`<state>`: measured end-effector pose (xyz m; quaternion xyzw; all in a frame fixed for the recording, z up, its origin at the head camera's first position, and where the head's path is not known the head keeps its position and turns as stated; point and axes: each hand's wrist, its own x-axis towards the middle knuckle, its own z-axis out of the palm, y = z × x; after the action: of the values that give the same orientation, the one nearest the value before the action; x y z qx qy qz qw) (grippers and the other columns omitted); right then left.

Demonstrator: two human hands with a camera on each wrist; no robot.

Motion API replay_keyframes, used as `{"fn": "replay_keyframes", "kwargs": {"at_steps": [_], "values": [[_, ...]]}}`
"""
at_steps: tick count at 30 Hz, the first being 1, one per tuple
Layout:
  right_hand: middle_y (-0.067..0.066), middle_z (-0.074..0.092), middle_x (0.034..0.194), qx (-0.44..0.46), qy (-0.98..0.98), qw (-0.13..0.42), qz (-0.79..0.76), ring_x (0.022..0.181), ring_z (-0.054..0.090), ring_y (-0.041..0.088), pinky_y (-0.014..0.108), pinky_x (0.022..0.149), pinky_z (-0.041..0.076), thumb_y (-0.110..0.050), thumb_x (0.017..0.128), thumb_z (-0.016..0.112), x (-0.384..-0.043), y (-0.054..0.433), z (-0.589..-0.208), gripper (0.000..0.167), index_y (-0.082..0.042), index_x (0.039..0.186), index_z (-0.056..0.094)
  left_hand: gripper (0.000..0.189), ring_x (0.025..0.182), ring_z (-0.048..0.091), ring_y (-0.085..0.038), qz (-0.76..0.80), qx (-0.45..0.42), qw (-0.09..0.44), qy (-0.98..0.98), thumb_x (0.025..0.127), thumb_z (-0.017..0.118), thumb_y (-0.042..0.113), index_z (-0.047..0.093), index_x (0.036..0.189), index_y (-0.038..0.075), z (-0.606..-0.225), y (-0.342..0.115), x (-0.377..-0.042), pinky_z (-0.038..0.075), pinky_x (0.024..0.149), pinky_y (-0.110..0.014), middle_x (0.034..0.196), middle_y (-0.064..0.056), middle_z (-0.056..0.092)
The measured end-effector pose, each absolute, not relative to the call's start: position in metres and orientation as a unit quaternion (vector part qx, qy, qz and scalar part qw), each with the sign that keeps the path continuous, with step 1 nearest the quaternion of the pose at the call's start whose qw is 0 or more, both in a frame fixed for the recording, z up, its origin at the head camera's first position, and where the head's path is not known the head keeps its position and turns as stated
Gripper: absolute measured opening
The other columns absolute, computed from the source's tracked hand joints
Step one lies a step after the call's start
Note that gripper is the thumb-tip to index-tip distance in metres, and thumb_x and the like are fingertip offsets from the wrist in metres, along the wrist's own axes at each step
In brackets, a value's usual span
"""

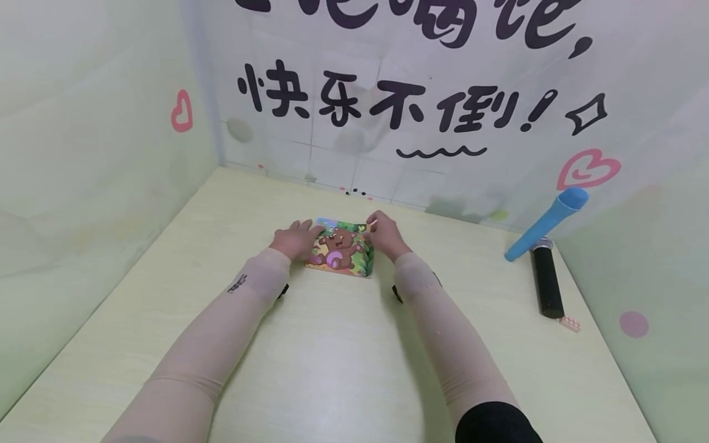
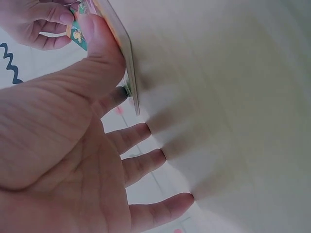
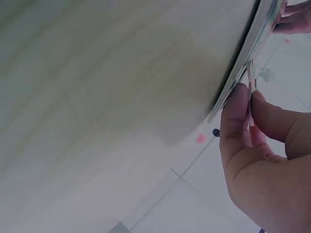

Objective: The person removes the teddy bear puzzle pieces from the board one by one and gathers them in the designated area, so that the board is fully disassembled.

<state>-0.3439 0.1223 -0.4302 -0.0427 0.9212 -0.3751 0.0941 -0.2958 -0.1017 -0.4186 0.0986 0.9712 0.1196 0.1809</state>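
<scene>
A flat puzzle board (image 1: 338, 249) with a brown bear picture lies on the table, between both hands. My left hand (image 1: 296, 240) is at its left edge. In the left wrist view, the left thumb (image 2: 97, 41) rests over the board's face, while the other fingers (image 2: 146, 167) spread out with their tips on the table. At the upper right corner, my right hand (image 1: 386, 235) pinches a thin puzzle piece (image 2: 77, 35), green with an orange edge, between thumb and index finger. Seen edge-on in the right wrist view, the piece stands tilted up from the board.
On the right of the table (image 1: 327, 357) lies a black cylinder (image 1: 547, 280) with a silver end. A blue flared tube (image 1: 540, 227) slants beside its top, and a small pink object (image 1: 570, 323) sits by its lower end. Printed walls (image 1: 354, 141) enclose the back and sides.
</scene>
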Motion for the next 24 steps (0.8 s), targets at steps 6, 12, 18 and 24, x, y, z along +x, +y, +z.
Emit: {"fn": "replay_keyframes", "kwargs": {"at_steps": [6,12,18,24], "values": [[0.021,0.061,0.113,-0.044,0.920,0.088,-0.379,0.096,0.064,0.031,0.039,0.082,0.056,-0.001,0.098,0.064,-0.344,0.130,-0.428,0.027,-0.002,0.122,0.053,0.076,0.153,0.014,-0.043,0.115,0.101,0.179,0.972,0.098,0.068,0.031,0.028,0.162,0.019,-0.419,-0.102,-0.296,0.027,0.112,-0.072,0.168,-0.017,0.016],[0.019,0.058,0.106,-0.033,0.908,0.094,-0.407,0.087,0.066,0.027,0.037,0.081,0.060,0.002,0.098,0.063,-0.345,0.153,-0.422,0.026,0.001,0.121,0.052,0.075,0.153,0.014,-0.043,0.119,0.103,0.178,0.971,0.099,0.067,0.031,0.028,0.162,0.019,-0.420,-0.102,-0.297,0.027,0.112,-0.072,0.168,-0.017,0.016],[0.017,0.053,0.106,-0.002,0.888,0.113,-0.447,0.087,0.063,0.025,0.043,0.090,0.059,0.003,0.100,0.059,-0.344,0.186,-0.415,0.026,0.005,0.124,0.049,0.076,0.153,0.012,-0.043,0.121,0.098,0.180,0.971,0.099,0.066,0.031,0.026,0.162,0.018,-0.422,-0.101,-0.297,0.026,0.113,-0.072,0.169,-0.017,0.015],[0.015,0.054,0.110,0.026,0.880,0.121,-0.459,0.093,0.064,0.025,0.042,0.092,0.057,-0.002,0.102,0.058,-0.343,0.225,-0.414,0.029,0.006,0.128,0.048,0.077,0.153,0.011,-0.044,0.120,0.097,0.185,0.970,0.099,0.066,0.034,0.026,0.163,0.018,-0.422,-0.100,-0.297,0.025,0.113,-0.071,0.169,-0.018,0.014]]}}
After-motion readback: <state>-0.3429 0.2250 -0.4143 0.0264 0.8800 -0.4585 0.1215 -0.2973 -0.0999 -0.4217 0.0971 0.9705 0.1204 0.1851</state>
